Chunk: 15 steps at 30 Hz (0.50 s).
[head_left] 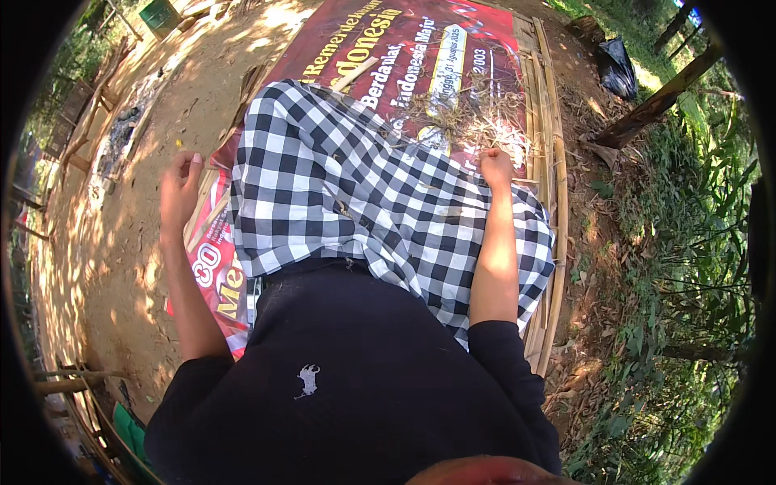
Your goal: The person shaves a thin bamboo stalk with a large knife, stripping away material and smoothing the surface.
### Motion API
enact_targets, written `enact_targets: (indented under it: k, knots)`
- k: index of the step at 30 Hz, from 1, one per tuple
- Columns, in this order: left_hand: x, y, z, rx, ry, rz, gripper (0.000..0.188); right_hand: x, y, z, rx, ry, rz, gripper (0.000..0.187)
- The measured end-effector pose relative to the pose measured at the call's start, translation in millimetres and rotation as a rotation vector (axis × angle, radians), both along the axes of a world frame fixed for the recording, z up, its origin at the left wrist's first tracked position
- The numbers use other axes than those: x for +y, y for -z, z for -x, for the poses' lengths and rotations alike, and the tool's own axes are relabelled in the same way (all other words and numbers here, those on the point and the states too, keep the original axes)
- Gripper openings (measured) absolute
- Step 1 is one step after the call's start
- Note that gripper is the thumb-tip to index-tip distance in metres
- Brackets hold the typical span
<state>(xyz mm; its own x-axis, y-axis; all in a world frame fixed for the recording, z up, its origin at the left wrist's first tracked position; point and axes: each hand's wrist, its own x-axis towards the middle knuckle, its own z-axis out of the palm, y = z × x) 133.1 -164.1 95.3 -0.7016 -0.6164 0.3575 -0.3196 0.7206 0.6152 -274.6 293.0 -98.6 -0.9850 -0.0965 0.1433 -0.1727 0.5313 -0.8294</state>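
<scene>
My left hand point(181, 190) is raised over the dirt at the left edge of the mat, its fingers bent and slightly apart, with nothing visible in them. At the right, my right hand point(496, 167) is closed with its fingers curled in, next to a loose heap of dry grass stalks point(453, 113). What it holds, if anything, is hidden. The stalks lie scattered on a red printed banner point(331, 36) spread beneath me. A black-and-white checked cloth point(323, 178) covers my legs, just inside both hands.
Bamboo slats point(553, 162) edge the banner on the right. A thin pale stick point(354, 74) lies on it. Beyond are a black plastic bag point(617, 69), a wooden post point(659, 101) and green plants point(687, 267). A green container point(160, 18) stands far left on bare dirt.
</scene>
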Motion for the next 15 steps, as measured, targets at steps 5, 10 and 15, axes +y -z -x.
enact_targets:
  k: [5, 10, 15]
  knots:
    - [7.0, 10.2, 12.7, 0.023, 0.076, -0.049, 0.030, 27.0, 18.5, 20.1, 0.022, 0.008, -0.063, 0.020]
    - [13.0, 21.8, 16.9, 0.085, 0.149, -0.155, 0.030, 12.7, 0.3, 4.0, 0.025, 0.027, -0.140, 0.024]
    - [22.5, 18.0, 27.6, 0.094, 0.157, -0.273, 0.032, 17.6, -24.0, -8.0, 0.119, 0.000, -0.362, 0.028]
